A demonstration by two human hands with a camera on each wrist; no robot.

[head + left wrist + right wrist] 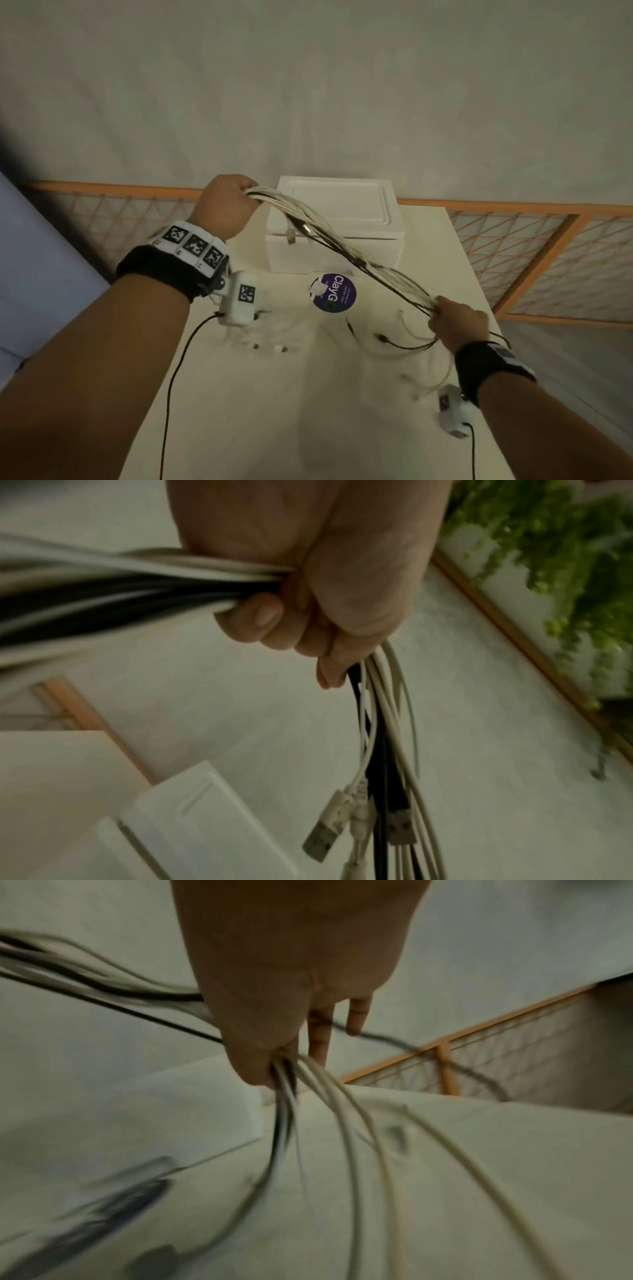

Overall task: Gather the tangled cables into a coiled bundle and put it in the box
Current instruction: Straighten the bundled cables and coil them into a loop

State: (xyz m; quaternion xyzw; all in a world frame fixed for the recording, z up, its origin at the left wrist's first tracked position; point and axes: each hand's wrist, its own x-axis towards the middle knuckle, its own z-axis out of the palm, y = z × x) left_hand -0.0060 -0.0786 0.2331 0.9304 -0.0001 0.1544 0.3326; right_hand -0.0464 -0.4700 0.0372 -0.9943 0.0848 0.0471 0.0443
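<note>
Both hands' fingers [260, 615] grip the cables [342, 246], stretched toward the closed white box [335, 236] at twelve o'clock; coiling comes next.

You hold a bundle of white and black cables [346, 250] over a cream table [308, 394]. Your closed box [337, 219] is plain white, the round sticker [334, 293] purple with white lettering, your wristbands [164, 270] black, one carrying black-and-white square markers.

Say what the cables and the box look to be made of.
Cables: flexible plastic-sheathed cord, mostly smooth white, some black; they bend freely between the hands, with metal plug tips.
Box: probably matte white card or plastic, with crisp edges and a lid seam.
</note>
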